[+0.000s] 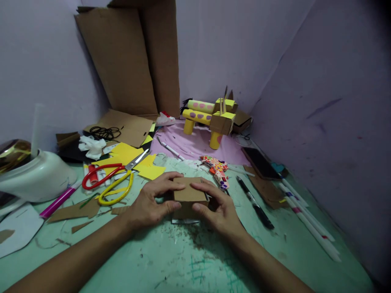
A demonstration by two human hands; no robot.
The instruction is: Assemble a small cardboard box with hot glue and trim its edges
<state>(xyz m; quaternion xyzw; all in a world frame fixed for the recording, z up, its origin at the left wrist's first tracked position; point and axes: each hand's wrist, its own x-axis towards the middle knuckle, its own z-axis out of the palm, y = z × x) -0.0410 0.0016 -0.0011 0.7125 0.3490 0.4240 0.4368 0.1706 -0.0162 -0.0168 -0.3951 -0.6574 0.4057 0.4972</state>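
Cardboard box [191, 190] is being gripped between the part-curled left hand [154, 200] and right hand [219, 208], which are partly hiding its sides; scissors [130, 165] and glue gun [218, 167] are lying nearby

Bare forearms [97, 251], slim bare fingers [171, 186]

The left hand [150, 203] and right hand [222, 209] partly hide the small brown cardboard box [189, 193]; the whitish sliver [185, 221] beneath may be paper. The left edge crops the rounded white jar [50, 177].
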